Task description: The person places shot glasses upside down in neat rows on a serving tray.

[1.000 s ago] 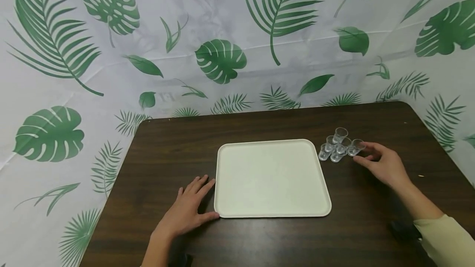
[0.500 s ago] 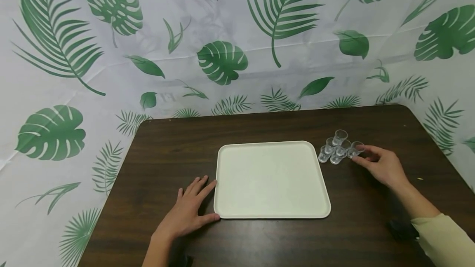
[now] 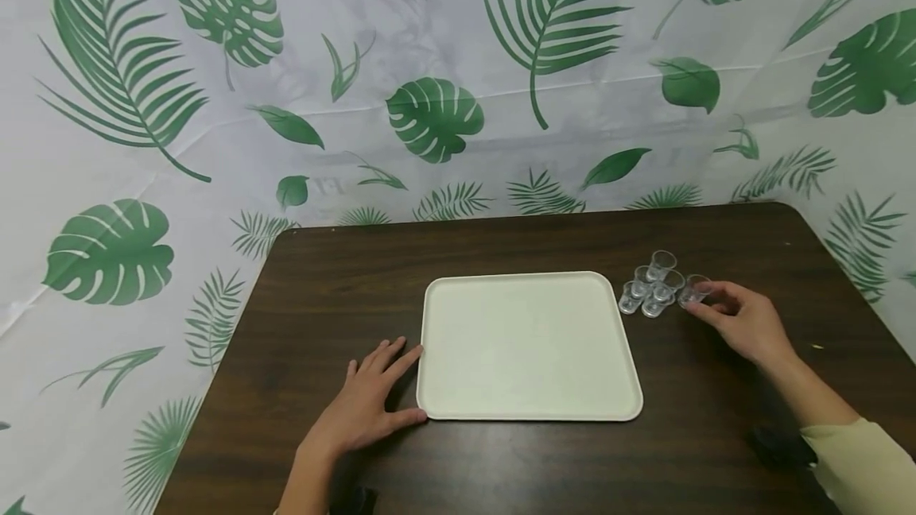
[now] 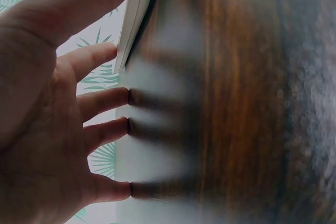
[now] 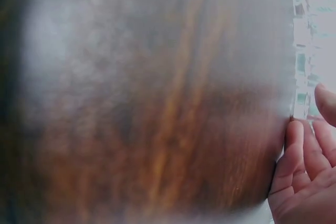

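Dark table (image 3: 529,463) | left hand (image 3: 366,405) spread, touching tray (image 3: 529,348) | right hand (image 3: 747,324) pinching cup (image 3: 692,290), partly hidden

- The right hand (image 3: 747,326) has drawn its fingertips closer round a clear cup (image 3: 692,292).
- That cup seems nudged toward 5 o'clock, though its see-through edge is faint.
- In the head view, the leafy backdrop (image 3: 436,119) has slid toward 3 o'clock.

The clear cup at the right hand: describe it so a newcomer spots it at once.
On the dark table lies an off-white tray. Just right of its far right corner is a cluster of small clear cups. The clear cup meant is the rightmost, the only one between the fingers of the right hand.
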`<state>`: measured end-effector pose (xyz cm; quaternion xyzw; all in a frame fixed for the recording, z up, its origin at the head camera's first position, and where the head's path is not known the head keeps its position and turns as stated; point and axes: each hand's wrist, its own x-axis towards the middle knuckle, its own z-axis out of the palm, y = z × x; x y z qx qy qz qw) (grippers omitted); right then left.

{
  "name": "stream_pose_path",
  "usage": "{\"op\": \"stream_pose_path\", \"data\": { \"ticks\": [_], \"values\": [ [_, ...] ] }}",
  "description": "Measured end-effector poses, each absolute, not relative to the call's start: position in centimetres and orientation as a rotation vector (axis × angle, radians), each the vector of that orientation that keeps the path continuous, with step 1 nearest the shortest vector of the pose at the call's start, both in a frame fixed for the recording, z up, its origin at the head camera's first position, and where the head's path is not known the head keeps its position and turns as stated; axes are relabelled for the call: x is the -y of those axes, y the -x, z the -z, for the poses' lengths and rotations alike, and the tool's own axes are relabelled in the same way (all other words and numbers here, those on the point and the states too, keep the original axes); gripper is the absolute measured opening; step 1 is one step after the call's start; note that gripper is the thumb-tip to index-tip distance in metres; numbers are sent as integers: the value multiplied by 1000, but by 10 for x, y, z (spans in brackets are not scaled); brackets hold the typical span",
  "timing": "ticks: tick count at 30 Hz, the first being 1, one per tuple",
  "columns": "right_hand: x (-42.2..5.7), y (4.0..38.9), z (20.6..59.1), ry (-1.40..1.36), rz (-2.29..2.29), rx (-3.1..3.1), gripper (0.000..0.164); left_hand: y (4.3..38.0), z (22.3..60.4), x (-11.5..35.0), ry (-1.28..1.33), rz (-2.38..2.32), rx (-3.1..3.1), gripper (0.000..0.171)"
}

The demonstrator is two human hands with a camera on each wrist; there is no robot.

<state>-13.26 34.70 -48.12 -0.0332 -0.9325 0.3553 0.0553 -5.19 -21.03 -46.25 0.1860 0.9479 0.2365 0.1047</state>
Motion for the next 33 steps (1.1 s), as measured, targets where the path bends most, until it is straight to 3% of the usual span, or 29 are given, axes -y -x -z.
{"op": "stream_pose_path", "data": {
  "ticks": [25,33],
  "values": [
    [-340,117,462,172,-1326,2650,47,52,461,210,-539,-700,-2784,87],
    [-324,114,447,158,-1499,2443,28,53,461,210,-546,-698,-2787,87]
  ]
}}
